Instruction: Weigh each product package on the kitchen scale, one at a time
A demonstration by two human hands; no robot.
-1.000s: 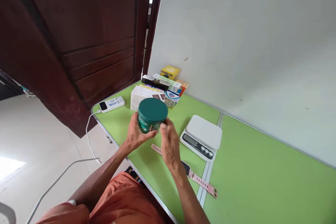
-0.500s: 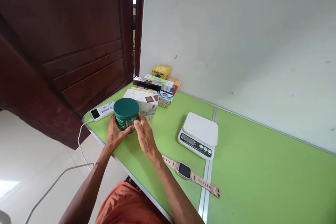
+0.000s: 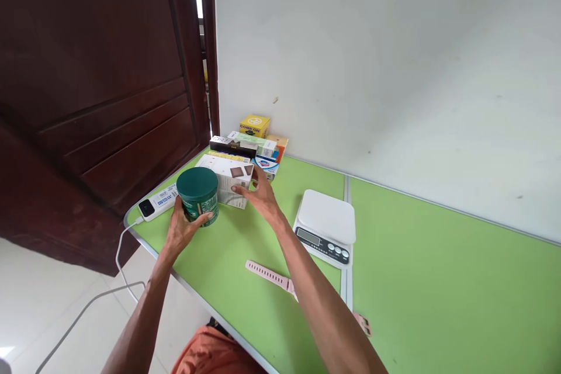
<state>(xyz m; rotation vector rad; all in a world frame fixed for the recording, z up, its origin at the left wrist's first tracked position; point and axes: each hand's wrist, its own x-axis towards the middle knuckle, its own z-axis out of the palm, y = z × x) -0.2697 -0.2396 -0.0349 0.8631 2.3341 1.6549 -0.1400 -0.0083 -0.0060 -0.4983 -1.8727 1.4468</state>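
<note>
A green tub with a dark green lid (image 3: 197, 193) stands upright at the left of the green table. My left hand (image 3: 180, 228) is wrapped around its lower left side, thumb across the front. Just behind the tub is a white box with brown squares printed on it (image 3: 225, 172). My right hand (image 3: 263, 196) grips the right end of this box, its thumb on the front face and its fingers at the far side. The tub hides part of the box's front.
Behind the white box are a black box (image 3: 234, 146), a yellow box (image 3: 255, 125) and several other cartons near the wall. A white power bank (image 3: 160, 201) with a cable lies left. A white kitchen scale (image 3: 326, 225) and a pink-strapped watch (image 3: 267, 273), partly under my right forearm, are rightward.
My right hand has let go of the green tub and moved to the right end of the white box. My left hand stays on the tub. The view has shifted slightly.
</note>
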